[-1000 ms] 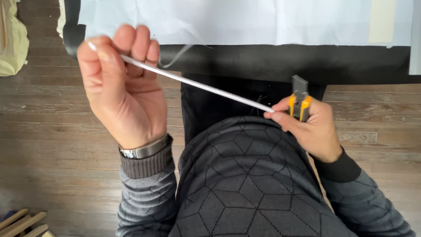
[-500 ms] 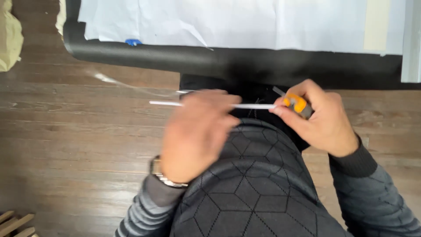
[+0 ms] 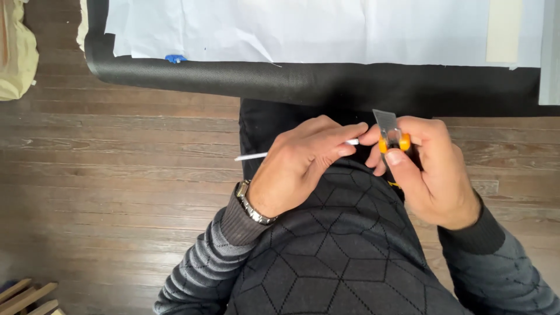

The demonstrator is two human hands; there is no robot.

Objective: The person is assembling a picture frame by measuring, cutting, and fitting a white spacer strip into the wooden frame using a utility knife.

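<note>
Head-camera view, looking down: a thin white rod is pinched between the fingers of the left hand, which is closed around it just below the near edge of the desk; the rod's free end sticks out to the left over the dark wooden plank floor. The right hand is wrapped tightly around a yellow-and-black utility knife with a short grey blade, held upright, with the thumb pressed on its slider. Rod tip and knife are brought close together between the two hands. White paper sheets are spread over black woven fabric along the desk's near edge. A metal wristwatch is worn on the left wrist.
</note>
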